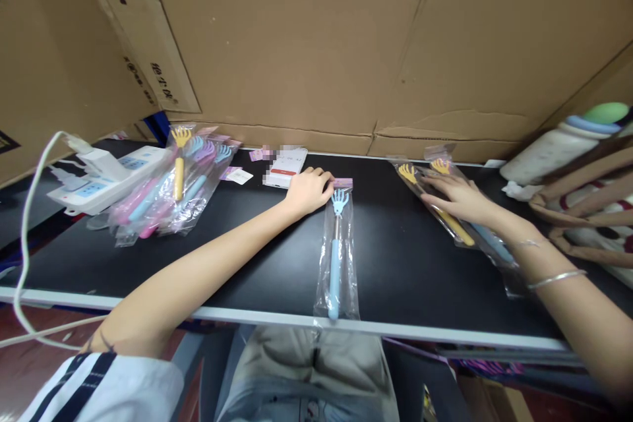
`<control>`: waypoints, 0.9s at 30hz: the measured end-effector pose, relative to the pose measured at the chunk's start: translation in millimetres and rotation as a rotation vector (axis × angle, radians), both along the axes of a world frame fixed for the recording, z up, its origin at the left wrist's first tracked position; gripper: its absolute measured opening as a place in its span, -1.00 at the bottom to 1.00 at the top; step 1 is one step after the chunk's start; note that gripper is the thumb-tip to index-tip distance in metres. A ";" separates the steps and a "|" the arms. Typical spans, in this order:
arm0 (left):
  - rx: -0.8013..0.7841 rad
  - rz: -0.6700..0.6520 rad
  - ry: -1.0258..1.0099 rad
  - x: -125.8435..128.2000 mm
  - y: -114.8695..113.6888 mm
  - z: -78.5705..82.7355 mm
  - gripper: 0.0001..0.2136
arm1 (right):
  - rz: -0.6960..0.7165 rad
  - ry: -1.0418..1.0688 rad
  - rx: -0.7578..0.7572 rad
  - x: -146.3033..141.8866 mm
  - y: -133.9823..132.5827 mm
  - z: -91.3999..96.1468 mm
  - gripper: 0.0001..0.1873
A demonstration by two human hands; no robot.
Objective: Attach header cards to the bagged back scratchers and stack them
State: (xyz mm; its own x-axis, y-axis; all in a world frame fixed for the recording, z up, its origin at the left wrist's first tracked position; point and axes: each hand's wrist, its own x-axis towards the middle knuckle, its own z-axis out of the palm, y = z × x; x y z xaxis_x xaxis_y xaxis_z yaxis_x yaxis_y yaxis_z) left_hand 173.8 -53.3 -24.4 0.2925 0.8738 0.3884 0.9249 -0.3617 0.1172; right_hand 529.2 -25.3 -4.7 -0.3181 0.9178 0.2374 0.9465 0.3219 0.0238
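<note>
A blue back scratcher in a clear bag (335, 257) lies lengthwise in the middle of the black table (405, 257). My left hand (307, 191) has its fingers curled and pinches the pink header at the bag's top end. My right hand (457, 198) lies flat with fingers stretched out on bagged scratchers (448, 211), one yellow and one blue, at the right. A silver bangle (556, 279) sits on my right wrist.
A heap of bagged scratchers (171, 188) lies at the left beside a white power strip (106, 178) with a cable. A white card box (285, 167) and small labels sit at the back. Cardboard boxes (316, 39) wall the rear. A bag and a bottle (558, 145) stand at the right.
</note>
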 end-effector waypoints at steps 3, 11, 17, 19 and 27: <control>-0.001 0.005 -0.002 -0.1 0.2 -0.3 -0.70 | 0.123 0.045 0.046 -44.9 3.2 9.0 -0.50; 0.013 0.004 0.001 -0.9 1.9 -2.6 -0.71 | 0.344 0.308 0.006 -156.4 20.1 -11.0 -0.67; 0.004 -0.001 -0.015 -1.1 3.2 -2.9 -0.73 | 0.426 0.347 -0.002 -160.3 26.3 -29.8 -0.71; -0.004 -0.014 -0.017 -1.5 3.4 -2.6 -0.73 | 0.440 0.369 -0.008 -157.7 27.9 -33.2 -0.72; -0.039 -0.123 -0.084 -5.3 8.1 -5.2 -0.71 | 0.390 0.442 0.003 -154.9 34.2 -40.3 -0.73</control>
State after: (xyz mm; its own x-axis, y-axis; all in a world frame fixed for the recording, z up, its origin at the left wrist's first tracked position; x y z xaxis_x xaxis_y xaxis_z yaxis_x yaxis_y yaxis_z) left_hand 168.5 -45.3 -29.5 0.3662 0.8484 0.3823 0.8602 -0.4653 0.2087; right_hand 374.3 8.9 -45.0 -0.5021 0.7523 0.4265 0.6788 0.6484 -0.3447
